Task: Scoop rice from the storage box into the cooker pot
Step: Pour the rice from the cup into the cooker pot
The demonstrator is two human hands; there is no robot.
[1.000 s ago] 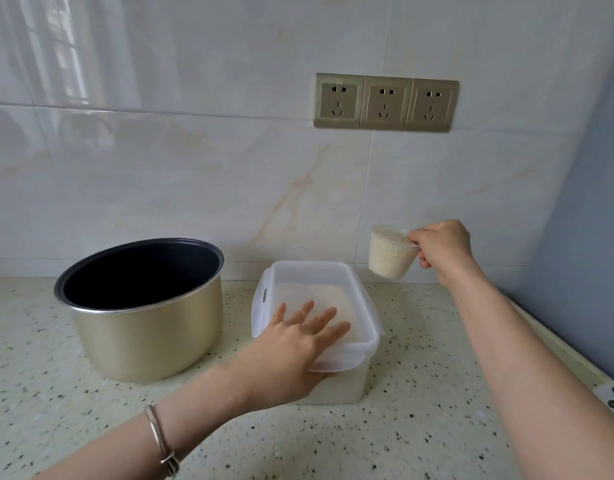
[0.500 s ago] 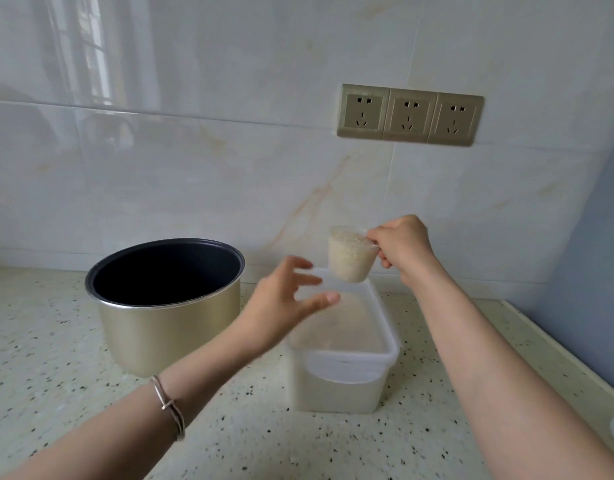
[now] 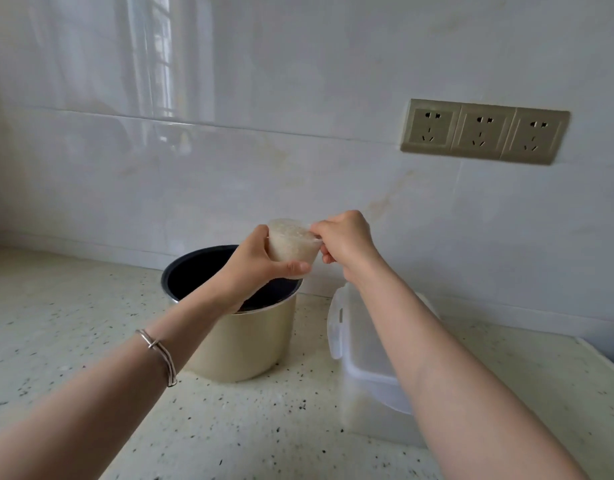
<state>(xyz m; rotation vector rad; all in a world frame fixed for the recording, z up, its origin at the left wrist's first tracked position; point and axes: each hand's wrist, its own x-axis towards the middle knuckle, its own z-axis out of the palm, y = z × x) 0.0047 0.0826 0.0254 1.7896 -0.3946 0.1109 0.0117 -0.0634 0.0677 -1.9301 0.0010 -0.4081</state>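
While the left hand (image 3: 253,265) cups the clear, tapered cup (image 3: 291,245) heaped with grainy rice and the right hand (image 3: 345,242) pinches its rim tab, it hangs over the round gold pot (image 3: 243,341), frosted box (image 3: 364,362) at four o'clock.

The right forearm (image 3: 437,358) hides most of the storage box (image 3: 364,362).

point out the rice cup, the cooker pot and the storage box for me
rice cup (image 3: 291,245), head view, on its clear side wall packed with rice
cooker pot (image 3: 260,341), head view, on its gold outer wall
storage box (image 3: 364,355), head view, on its translucent near-left rim
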